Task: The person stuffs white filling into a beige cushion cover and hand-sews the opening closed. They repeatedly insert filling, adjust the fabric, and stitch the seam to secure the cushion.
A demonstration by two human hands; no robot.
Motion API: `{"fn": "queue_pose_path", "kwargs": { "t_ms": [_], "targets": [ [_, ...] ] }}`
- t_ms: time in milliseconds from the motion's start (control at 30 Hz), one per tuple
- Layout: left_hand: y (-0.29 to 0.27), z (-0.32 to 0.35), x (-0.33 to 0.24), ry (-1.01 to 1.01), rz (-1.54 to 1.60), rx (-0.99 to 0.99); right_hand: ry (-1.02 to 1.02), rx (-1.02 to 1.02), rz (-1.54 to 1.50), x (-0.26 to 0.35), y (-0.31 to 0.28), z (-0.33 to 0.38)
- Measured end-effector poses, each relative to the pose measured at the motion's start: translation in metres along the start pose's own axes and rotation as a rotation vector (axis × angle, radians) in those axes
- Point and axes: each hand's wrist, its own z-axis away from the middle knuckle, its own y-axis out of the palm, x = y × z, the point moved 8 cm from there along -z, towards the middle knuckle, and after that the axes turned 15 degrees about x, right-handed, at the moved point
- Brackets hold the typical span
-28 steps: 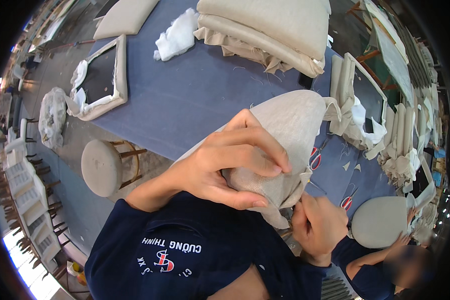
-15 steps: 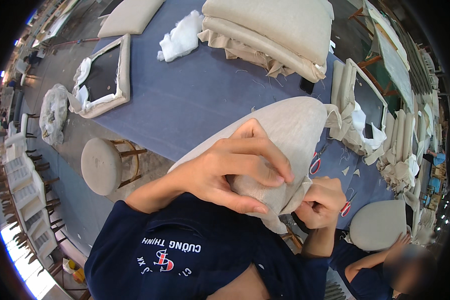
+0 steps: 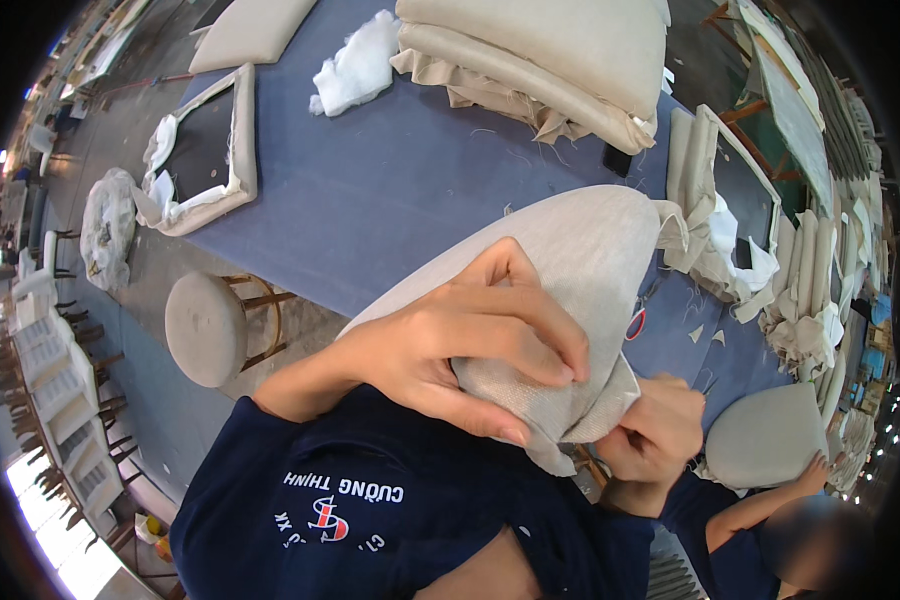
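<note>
A beige fabric-covered cushion (image 3: pixel 590 260) stands tilted in front of my chest, its near corner between my hands. My left hand (image 3: pixel 460 345) is curled over that corner, thumb below and fingers bent on top, gripping the cover. Beside it, my right hand (image 3: pixel 660 425) is closed in a pinch at the loose fabric flap (image 3: pixel 610 400). The flap folds up between the two hands. What lies inside the right fingers is mostly hidden. Red-handled scissors (image 3: pixel 637 323) lie on the blue table just beyond the right hand.
On the blue table (image 3: pixel 370 190) are stacked beige cushions (image 3: pixel 530 50), white wadding (image 3: pixel 355 65), a dark phone (image 3: pixel 617 160) and unfinished cushion frames (image 3: pixel 250 140). A round stool (image 3: pixel 205 330) stands left. At lower right a co-worker's hand (image 3: pixel 818 470) touches another cushion (image 3: pixel 767 435).
My right hand has moved slightly right, drawing the fabric flap outward. My left hand keeps nearly the same grip. The far end of the cushion has shifted slightly.
</note>
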Motion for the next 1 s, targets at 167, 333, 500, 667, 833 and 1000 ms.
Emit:
{"fn": "queue_pose_path", "kwargs": {
  "t_ms": [167, 333, 500, 667, 833, 1000],
  "targets": [
    [0.003, -0.002, -0.003, 0.002, -0.018, -0.008, 0.085, 0.025, 0.091, 0.011, -0.003, 0.006],
    [0.005, -0.002, -0.001, 0.017, 0.012, 0.011, -0.021, 0.116, -0.065, -0.001, 0.003, -0.001],
    [0.002, 0.001, -0.001, 0.05, 0.035, -0.006, -0.171, -0.002, -0.346, -0.024, 0.021, 0.003],
    [0.002, 0.003, 0.0, 0.027, 0.032, -0.054, -0.094, -0.209, -0.455, -0.036, 0.032, 0.012],
    [-0.01, -0.003, -0.001, -0.032, -0.067, -0.033, -0.018, -0.167, -0.341, -0.026, 0.021, 0.008],
    [0.004, -0.002, -0.005, -0.047, -0.089, 0.015, -0.018, -0.084, -0.213, -0.037, -0.006, 0.03]
  ]
}}
